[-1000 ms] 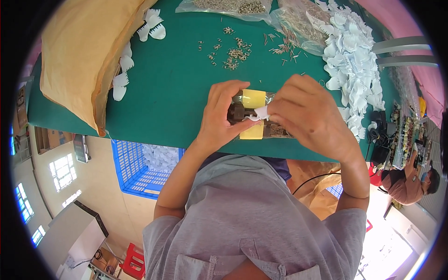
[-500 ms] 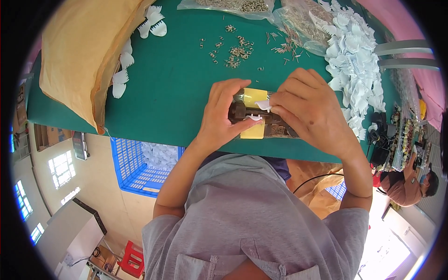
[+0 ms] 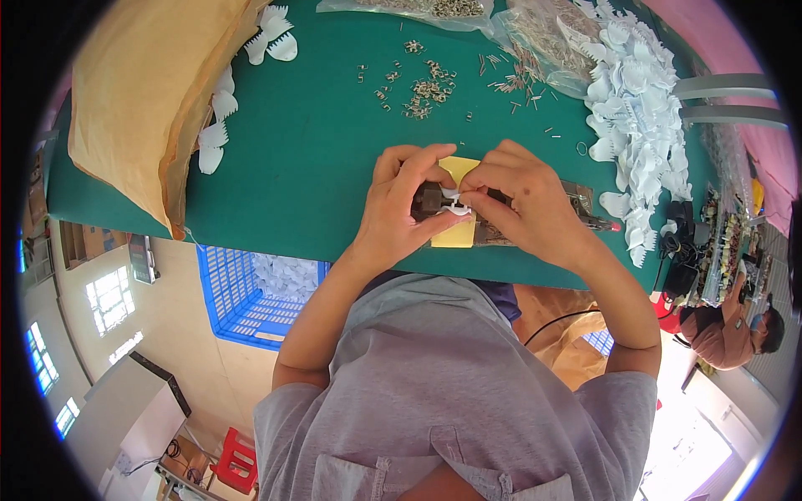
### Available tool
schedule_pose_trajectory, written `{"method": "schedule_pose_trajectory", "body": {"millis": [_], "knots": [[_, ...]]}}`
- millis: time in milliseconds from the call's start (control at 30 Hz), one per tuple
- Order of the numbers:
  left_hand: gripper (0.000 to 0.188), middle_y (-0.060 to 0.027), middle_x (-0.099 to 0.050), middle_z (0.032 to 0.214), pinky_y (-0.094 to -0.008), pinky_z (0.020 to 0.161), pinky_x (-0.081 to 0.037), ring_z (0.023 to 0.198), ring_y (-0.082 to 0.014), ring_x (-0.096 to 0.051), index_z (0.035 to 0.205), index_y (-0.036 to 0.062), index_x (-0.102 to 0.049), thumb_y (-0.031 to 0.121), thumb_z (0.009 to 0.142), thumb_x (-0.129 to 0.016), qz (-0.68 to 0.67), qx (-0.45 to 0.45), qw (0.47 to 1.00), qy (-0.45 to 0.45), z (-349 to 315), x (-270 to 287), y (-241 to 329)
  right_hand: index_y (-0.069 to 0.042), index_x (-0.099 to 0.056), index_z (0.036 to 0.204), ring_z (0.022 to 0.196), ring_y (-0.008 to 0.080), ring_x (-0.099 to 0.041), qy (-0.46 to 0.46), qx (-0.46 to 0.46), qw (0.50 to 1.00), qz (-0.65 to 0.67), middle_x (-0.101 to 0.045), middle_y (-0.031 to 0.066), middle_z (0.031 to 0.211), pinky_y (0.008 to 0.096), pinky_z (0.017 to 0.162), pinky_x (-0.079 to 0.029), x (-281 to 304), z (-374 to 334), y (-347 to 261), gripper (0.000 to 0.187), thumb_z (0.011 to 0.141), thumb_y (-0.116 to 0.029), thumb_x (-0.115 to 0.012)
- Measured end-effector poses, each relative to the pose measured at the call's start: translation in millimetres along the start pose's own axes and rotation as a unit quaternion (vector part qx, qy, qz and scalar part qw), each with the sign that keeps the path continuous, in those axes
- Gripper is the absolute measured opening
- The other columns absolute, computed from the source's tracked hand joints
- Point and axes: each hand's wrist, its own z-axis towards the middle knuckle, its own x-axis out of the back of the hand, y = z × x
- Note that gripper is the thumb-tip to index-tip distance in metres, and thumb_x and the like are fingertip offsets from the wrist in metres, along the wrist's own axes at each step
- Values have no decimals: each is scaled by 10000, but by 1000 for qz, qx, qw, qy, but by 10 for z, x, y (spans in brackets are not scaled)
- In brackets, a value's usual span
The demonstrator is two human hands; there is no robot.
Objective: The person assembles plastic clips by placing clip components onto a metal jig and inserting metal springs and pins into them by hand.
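Note:
My left hand (image 3: pixel 391 200) curls around the left end of a dark metal fixture (image 3: pixel 429 200), its thumb and fingers closed on a small white plastic clip half (image 3: pixel 456 211). From the other side my right hand (image 3: pixel 528 200) pinches a second white clip half, mostly hidden behind the fingers, against the first one. Both pieces meet over the fixture, beside a yellow pad (image 3: pixel 451 237). Whether a spring sits between them is hidden. Beyond my hands lie a scatter of small metal springs (image 3: pixel 429 90) and several thin metal pins (image 3: pixel 522 77).
White toothed clip halves form a large heap (image 3: pixel 635 108) at the right. A brown paper bag (image 3: pixel 150 108) stands at the left, with loose white pieces beside it. Clear plastic bags (image 3: pixel 547 42) lie at the back. Below the table edge is a blue basket (image 3: pixel 219 292) holding white pieces.
My right hand has moved left and brought its white clip half against the one at my left hand. More of the fixture's right end now shows.

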Motion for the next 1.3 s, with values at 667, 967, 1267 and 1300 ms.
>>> {"method": "schedule_pose_trajectory", "body": {"millis": [667,967,1267,1300], "knots": [[312,20,-707,995,-390,945,-466,1084,-250,-553,1050,140,-786,179,762,-900,24,-33,999,-18,-13,-9,-16,-90,-790,965,843,274,-730,112,-113,980,-120,-726,78,921,416,744,-569,-110,512,721,119,902,-187,-766],[320,-26,-689,982,-381,830,-526,1067,-256,-582,986,82,-758,168,729,-928,46,-39,998,-11,-6,-6,-41,-38,-743,961,787,248,-682,45,-104,985,131,-671,96,879,369,724,-546,184,131,65,97,930,-129,-731],[326,-2,-694,1013,-408,921,-475,1092,-267,-555,989,95,-738,198,731,-909,16,-17,1000,-2,-26,-37,-65,-52,-689,992,842,284,-601,9,-13,999,-35,-637,79,873,399,722,-486,23,-31,-148,81,929,-81,-729],[326,-2,-694,1013,-408,921,-475,1092,-267,-555,989,95,-738,198,731,-909,17,-16,1000,-1,-29,-37,-64,-52,-689,992,842,284,-601,8,-12,999,-34,-637,79,873,399,722,-486,7,-37,-146,81,929,-81,-729]]}}
